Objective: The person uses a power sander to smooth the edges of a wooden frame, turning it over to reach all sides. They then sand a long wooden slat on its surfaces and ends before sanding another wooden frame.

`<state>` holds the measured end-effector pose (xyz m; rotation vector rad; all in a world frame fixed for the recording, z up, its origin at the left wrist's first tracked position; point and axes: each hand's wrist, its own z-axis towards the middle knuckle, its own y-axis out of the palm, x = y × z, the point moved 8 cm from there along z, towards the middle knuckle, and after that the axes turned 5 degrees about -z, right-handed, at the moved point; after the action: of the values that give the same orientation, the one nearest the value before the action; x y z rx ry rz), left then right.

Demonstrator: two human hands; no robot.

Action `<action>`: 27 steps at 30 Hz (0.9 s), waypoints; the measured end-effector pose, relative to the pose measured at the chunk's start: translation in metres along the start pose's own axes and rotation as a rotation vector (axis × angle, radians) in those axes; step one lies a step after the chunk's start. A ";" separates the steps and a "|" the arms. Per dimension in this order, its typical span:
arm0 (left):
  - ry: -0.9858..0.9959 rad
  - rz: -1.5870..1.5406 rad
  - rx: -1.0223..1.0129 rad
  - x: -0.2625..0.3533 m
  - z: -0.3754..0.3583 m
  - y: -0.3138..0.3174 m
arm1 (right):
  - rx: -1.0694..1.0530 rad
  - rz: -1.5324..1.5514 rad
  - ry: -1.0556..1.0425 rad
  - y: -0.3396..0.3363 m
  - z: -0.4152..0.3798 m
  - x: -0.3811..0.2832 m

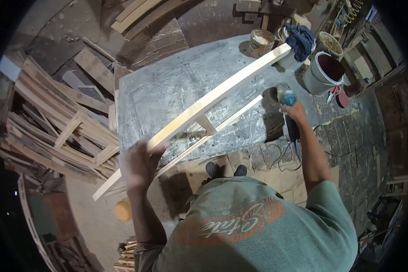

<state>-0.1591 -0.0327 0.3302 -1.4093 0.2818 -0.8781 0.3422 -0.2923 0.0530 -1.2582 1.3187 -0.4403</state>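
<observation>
A long pale wooden beam runs diagonally over the grey worktable, from the lower left to the upper right. My left hand, blurred, is wrapped round the beam near its lower end. A short wooden crosspiece joins it to a thinner strip alongside. Near the table's right side, my right hand grips a blue power tool, apart from the beam. A dark cable hangs below the tool.
A tub, a grey bucket and a dark cloth are at the upper right. Stacked wooden frames lie at the left. A yellow round object sits on the floor, where the cable loops near the table edge.
</observation>
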 end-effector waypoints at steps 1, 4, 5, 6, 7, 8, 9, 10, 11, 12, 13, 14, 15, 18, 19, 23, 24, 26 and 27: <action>0.028 0.012 0.019 0.001 0.001 -0.001 | 0.050 0.099 0.029 -0.008 -0.014 0.002; 0.037 -0.017 0.004 -0.002 0.013 -0.002 | 0.066 0.284 0.066 -0.008 -0.057 0.027; -0.014 -0.089 -0.026 -0.002 0.019 -0.003 | 0.037 0.350 0.040 -0.001 -0.069 0.033; -0.021 -0.074 -0.029 0.002 0.026 -0.001 | 0.009 0.417 0.016 0.006 -0.081 0.037; -0.030 -0.059 -0.034 0.007 0.033 0.003 | 0.030 0.355 0.000 0.008 -0.095 0.039; -0.040 -0.045 -0.040 0.012 0.039 0.008 | 0.049 0.292 -0.016 0.011 -0.107 0.038; -0.031 -0.047 -0.041 0.019 0.046 0.012 | 0.009 0.339 -0.027 0.012 -0.120 0.031; -0.021 -0.048 -0.046 0.027 0.054 0.017 | -0.015 0.369 -0.029 0.018 -0.129 0.028; -0.011 -0.047 -0.054 0.034 0.060 0.021 | -0.024 0.354 -0.056 0.020 -0.135 0.022; -0.032 -0.028 -0.084 0.041 0.065 0.023 | -0.034 0.339 -0.082 0.020 -0.142 0.015; -0.053 -0.008 -0.115 0.050 0.069 0.021 | -0.026 0.293 -0.099 0.029 -0.142 0.015; -0.076 0.011 -0.145 0.055 0.070 0.021 | -0.018 0.246 -0.117 0.041 -0.134 0.015; -0.085 0.019 -0.160 0.057 0.068 0.021 | -0.011 0.198 -0.136 0.047 -0.129 0.011; -0.086 0.031 -0.147 0.058 0.066 0.021 | -0.169 0.045 -0.110 0.043 -0.119 -0.042; -0.064 0.031 -0.112 0.055 0.062 0.025 | -0.166 0.015 -0.142 0.046 -0.111 -0.060; -0.074 0.058 -0.098 0.058 0.057 0.025 | -0.206 -0.106 -0.270 0.055 -0.094 -0.123; -0.076 0.059 -0.099 0.059 0.057 0.024 | -0.232 -0.141 -0.305 0.056 -0.091 -0.135; -0.085 0.055 -0.099 0.058 0.058 0.024 | -0.287 -0.208 -0.322 0.064 -0.080 -0.142; -0.078 0.049 -0.101 0.059 0.058 0.024 | -0.317 -0.244 -0.331 0.069 -0.074 -0.143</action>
<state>-0.0731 -0.0314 0.3375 -1.5204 0.3039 -0.7759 0.2100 -0.1806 0.0772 -1.6870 0.9812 -0.1815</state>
